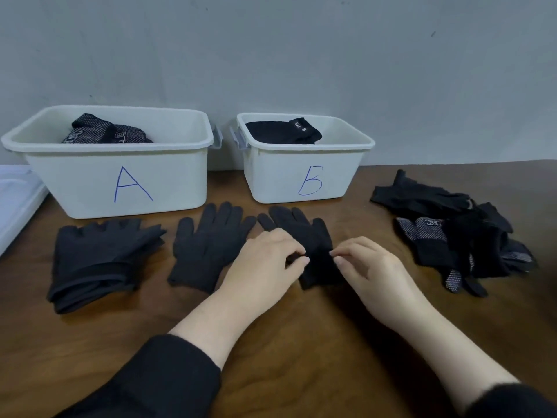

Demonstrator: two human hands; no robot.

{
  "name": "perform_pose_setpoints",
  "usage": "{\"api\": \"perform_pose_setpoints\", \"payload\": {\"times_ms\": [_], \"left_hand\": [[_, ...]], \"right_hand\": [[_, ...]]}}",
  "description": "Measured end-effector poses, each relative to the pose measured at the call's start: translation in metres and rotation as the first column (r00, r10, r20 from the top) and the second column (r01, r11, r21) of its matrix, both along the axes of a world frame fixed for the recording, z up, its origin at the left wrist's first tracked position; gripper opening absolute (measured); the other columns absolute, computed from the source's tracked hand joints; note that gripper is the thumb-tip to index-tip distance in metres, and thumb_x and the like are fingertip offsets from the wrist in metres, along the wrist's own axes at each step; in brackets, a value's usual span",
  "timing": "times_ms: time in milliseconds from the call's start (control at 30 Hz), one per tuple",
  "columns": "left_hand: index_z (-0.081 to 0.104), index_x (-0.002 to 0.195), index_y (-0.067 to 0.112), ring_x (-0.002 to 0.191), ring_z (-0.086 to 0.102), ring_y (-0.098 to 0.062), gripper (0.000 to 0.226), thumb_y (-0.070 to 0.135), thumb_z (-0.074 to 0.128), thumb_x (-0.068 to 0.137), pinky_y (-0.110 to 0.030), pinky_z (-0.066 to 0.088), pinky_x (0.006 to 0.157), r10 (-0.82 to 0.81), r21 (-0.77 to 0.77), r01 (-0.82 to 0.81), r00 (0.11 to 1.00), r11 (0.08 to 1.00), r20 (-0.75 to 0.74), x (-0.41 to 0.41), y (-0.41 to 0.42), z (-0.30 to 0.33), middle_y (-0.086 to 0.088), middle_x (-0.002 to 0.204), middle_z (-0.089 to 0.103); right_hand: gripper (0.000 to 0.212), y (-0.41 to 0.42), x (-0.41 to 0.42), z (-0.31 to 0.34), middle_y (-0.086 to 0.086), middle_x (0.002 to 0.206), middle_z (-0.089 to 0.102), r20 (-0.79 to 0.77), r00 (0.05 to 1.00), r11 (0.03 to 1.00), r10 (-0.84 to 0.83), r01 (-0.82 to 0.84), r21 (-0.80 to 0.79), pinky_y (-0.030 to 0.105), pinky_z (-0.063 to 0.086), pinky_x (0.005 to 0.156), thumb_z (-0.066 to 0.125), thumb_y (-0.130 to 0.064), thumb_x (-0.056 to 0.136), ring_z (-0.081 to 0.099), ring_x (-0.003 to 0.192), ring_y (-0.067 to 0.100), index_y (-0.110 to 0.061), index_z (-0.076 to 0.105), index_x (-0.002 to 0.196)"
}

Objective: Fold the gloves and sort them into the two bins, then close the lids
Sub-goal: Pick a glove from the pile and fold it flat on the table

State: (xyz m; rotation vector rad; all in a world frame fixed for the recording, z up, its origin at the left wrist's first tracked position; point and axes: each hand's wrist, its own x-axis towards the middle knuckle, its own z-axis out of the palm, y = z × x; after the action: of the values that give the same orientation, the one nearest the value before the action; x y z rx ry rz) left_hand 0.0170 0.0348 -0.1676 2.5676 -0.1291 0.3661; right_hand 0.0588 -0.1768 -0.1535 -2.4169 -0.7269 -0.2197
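Plain sorting workstation: lettered bins [120, 182] on wooden table [301, 342] (bare wall [301, 55]).

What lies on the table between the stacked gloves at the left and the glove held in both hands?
One plain black glove, flat, fingers towards the bins, in the head view.

Both hands [313, 260] pinch a black glove [304, 233].

A gray wall [301, 49] fills the back, w/ a few small dark marks on it. Below it sits a brown wood table [301, 342], a bit shiny. A white flat thing [15, 200] lies at the left edge. Light is soft & even.
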Motion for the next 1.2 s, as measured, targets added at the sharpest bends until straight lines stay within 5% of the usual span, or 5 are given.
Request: {"api": "perform_pose_setpoints", "payload": {"times_ms": [200, 500, 733, 1100, 1200], "left_hand": [[0.068, 0.122, 0.034, 0.118, 0.047, -0.005, 0.031, 0.045, 0.046, 0.102, -0.033, 0.031, 0.108, -0.033, 0.146, 0.04, 0.998, 0.988, -0.053, -0.012, 0.001, -0.003, 0.018, 0.131, 0.054], [0.065, 0.099, 0.03, 0.087, 0.049, -0.007, 0.016, 0.043, 0.055, 0.097, -0.031, 0.046, 0.085, 0.192, 0.195, -0.227, 0.964, 0.954, 0.183, -0.033, 0.037, 0.009, 0.014, 0.094, 0.055], [0.058, 0.115, 0.037, 0.102, 0.049, -0.007, 0.041, 0.067, 0.052, 0.088, -0.029, 0.042, 0.093, 0.26, 0.413, -0.209, 0.963, 0.886, -0.07, -0.062, 0.08, 0.014, 0.016, 0.113, 0.052], [0.065, 0.092, 0.029, 0.093, 0.055, -0.008, 0.009, 0.036, 0.06, 0.095, -0.032, 0.047, 0.09, 0.243, 0.316, -0.208, 0.967, 0.926, -0.078, -0.065, 0.09, 0.012, 0.014, 0.101, 0.058], [0.064, 0.088, 0.031, 0.087, 0.057, -0.004, 0.008, 0.032, 0.06, 0.095, -0.024, 0.046, 0.085, 0.332, 0.047, -0.331, 0.943, 0.943, -0.021, -0.062, 0.084, 0.018, 0.014, 0.092, 0.062]], "right_hand": [[0.021, 0.013, 0.003, -0.022, -0.023, 0.114, 0.063, 0.072, 0.985, 0.984, 0.156, -0.149, -0.1, 0.019, 0.039, 0.102, 0.059, -0.033, 0.099, 0.053, 0.11, -0.004, -0.028, 0.077, 0.108], [0.022, 0.048, -0.002, -0.021, -0.021, 0.109, 0.062, 0.12, 0.965, 0.966, 0.234, -0.217, -0.137, 0.035, 0.05, 0.091, 0.055, -0.035, 0.099, 0.055, 0.102, 0.003, -0.03, 0.075, 0.107], [0.026, 0.051, -0.01, -0.024, -0.021, 0.109, 0.062, 0.125, 0.957, 0.96, 0.261, -0.243, -0.14, 0.033, 0.049, 0.094, 0.053, -0.037, 0.099, 0.054, 0.102, 0.002, -0.03, 0.076, 0.108], [0.021, 0.051, -0.012, -0.023, -0.022, 0.11, 0.059, 0.084, 0.966, 0.965, 0.245, -0.235, -0.116, 0.035, 0.046, 0.099, 0.054, -0.037, 0.1, 0.051, 0.105, 0.001, -0.032, 0.073, 0.109], [0.024, 0.052, -0.014, -0.019, -0.021, 0.111, 0.06, 0.121, 0.972, 0.979, 0.202, -0.197, -0.053, 0.033, 0.044, 0.099, 0.054, -0.039, 0.098, 0.053, 0.107, 0.002, -0.03, 0.072, 0.111]]}}
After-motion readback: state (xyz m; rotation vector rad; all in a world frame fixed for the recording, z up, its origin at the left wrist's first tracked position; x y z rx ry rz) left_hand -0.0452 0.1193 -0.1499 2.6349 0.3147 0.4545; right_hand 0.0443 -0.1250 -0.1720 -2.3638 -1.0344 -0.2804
